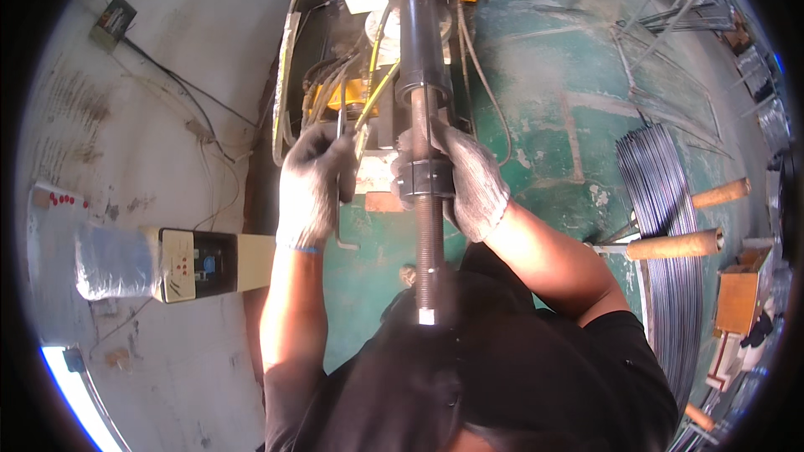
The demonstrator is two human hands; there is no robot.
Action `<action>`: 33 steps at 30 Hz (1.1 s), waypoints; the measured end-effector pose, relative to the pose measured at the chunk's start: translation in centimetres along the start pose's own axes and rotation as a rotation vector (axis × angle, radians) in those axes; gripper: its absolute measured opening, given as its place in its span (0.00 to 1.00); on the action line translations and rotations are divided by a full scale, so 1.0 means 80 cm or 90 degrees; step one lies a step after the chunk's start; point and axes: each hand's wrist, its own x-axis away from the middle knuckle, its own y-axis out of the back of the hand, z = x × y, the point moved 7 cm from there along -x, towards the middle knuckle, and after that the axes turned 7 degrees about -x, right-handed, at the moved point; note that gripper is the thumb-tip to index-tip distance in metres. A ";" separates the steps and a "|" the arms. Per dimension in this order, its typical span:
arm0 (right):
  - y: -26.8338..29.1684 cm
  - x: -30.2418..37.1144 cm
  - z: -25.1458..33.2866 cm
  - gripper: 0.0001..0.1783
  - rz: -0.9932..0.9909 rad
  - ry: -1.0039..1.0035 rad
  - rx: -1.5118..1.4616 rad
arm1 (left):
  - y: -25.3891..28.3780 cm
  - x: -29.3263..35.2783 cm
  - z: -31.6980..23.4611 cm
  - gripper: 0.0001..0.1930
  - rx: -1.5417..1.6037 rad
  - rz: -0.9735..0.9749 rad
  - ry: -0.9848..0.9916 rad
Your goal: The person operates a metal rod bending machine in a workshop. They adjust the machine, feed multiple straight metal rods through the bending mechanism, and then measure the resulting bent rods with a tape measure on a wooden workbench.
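1. Looking down at a machine's long dark shaft [423, 100] running from 12 o'clock toward the middle, ending in a threaded rod [427, 259] with a pale square tip at about 6 o'clock of centre.
2. Wearing grey knit gloves on both hands.
3. Left hand [311, 188], just at 9 o'clock of the shaft, curling fingers tight around a thin bent metal rod [341, 201]; the rod's lower end hooking out below the fist, the upper end rising toward the yellow hoses [368, 92].
4. Right hand [471, 180], at 3 o'clock of the shaft, wrapping around the black collar [425, 177] on the shaft; fingers closing on it, thumb lying up along the shaft.
5. Sitting between the two hands: the collar, dead centre, right where the smooth shaft is meeting the threaded part.
6. Lying well apart at 3 o'clock on the green floor [553, 134]: a bundle of thin steel wires [662, 201], with two wooden handles [678, 244] poking across it.
7. Hanging out at 9 o'clock by the white wall [167, 50]: a beige control box [197, 264] with a plastic-wrapped end.
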 end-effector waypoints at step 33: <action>0.020 -0.018 -0.012 0.27 0.430 -0.387 -0.016 | -0.071 0.280 0.032 0.09 -0.048 -0.726 0.088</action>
